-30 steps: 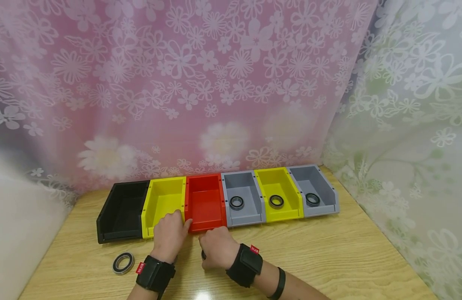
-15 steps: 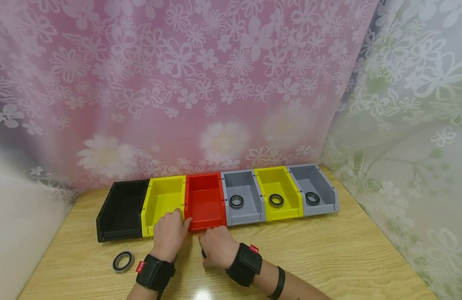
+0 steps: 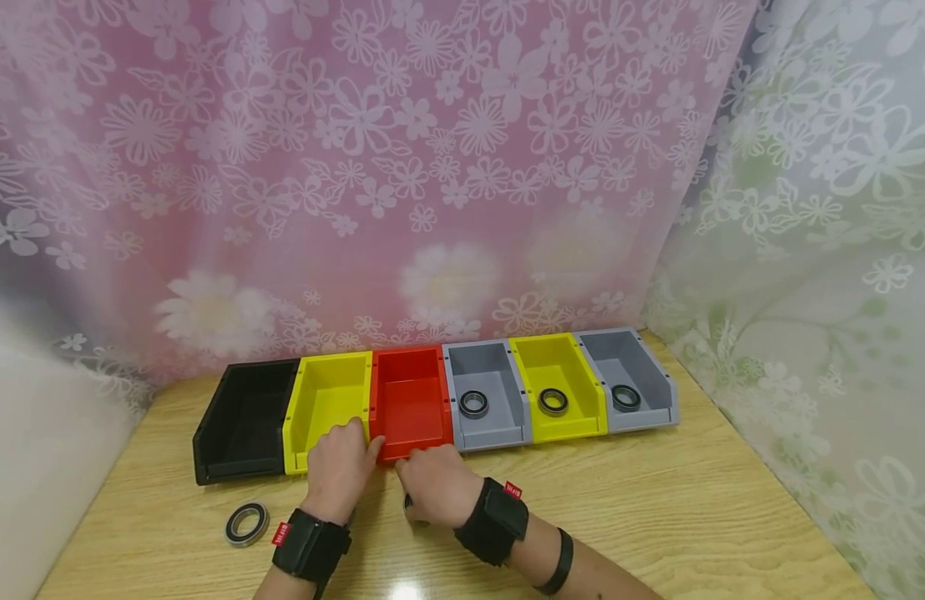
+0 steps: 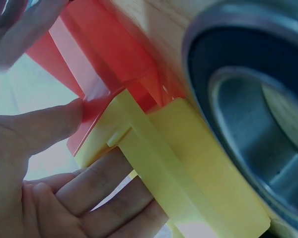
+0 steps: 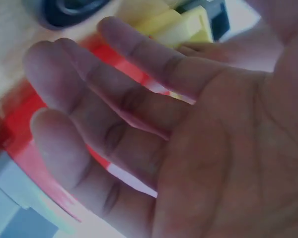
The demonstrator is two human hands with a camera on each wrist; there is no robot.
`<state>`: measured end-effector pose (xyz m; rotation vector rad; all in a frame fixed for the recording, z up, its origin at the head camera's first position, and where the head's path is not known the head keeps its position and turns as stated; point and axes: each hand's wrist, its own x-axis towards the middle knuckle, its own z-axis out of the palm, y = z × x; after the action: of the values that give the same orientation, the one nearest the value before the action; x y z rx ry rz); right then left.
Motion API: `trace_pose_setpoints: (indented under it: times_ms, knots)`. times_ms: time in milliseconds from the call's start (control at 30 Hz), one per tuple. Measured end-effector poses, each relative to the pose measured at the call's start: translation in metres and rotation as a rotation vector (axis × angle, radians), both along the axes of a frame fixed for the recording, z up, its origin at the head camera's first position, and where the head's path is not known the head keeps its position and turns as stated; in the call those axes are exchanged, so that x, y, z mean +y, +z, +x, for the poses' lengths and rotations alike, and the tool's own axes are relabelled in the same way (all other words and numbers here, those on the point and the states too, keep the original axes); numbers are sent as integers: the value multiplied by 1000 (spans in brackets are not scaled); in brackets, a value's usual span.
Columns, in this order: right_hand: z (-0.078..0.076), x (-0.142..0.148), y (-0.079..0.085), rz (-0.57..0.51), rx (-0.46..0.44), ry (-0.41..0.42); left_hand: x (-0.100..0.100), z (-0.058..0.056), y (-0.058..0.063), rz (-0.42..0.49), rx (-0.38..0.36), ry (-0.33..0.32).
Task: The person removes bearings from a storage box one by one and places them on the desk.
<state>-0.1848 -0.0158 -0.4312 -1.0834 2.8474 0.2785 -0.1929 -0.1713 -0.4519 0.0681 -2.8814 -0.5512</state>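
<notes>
My left hand (image 3: 339, 468) is at the front corner where the left yellow bin (image 3: 332, 390) meets the red bin (image 3: 412, 404). In the left wrist view, its thumb presses the red wall while its fingers (image 4: 97, 181) curl behind the yellow bin's edge. My right hand (image 3: 438, 486) is at the red bin's front edge. The right wrist view shows its fingers (image 5: 109, 129) loosely extended, holding nothing; whether they touch the bin is unclear. A small dark edge (image 3: 407, 503) shows beside it, too little to identify. Left of my hands, a ball bearing (image 3: 247, 523) lies on the table.
A black bin (image 3: 247, 421) stands at the row's left end. Rightward come a grey bin (image 3: 483, 367), another yellow bin (image 3: 554, 362) and a second grey bin (image 3: 620, 358), each with one bearing inside. Curtains (image 3: 462, 183) hang close behind the row.
My right hand has shifted slightly up toward the red bin's front edge. My left hand, the bins and the bearings show no visible movement over the last half second.
</notes>
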Motion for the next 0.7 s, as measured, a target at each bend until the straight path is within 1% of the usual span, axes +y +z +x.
trace_pose_setpoints:
  times_ms: [100,233,333,533,700]
  knots:
    - [-4,2,11,-61,-23,3,1,0,0,-4,8,-1]
    - [-9,10,30,-193,-75,0,1,0,1,-5,8,0]
    - [-11,18,43,-298,-88,-10,0,0,1,-3,3,1]
    - [-17,35,58,-478,-36,-38,0,0,1,0,-6,3]
    - [-20,52,72,-597,-15,-60,1,0,1,-2,-22,7]
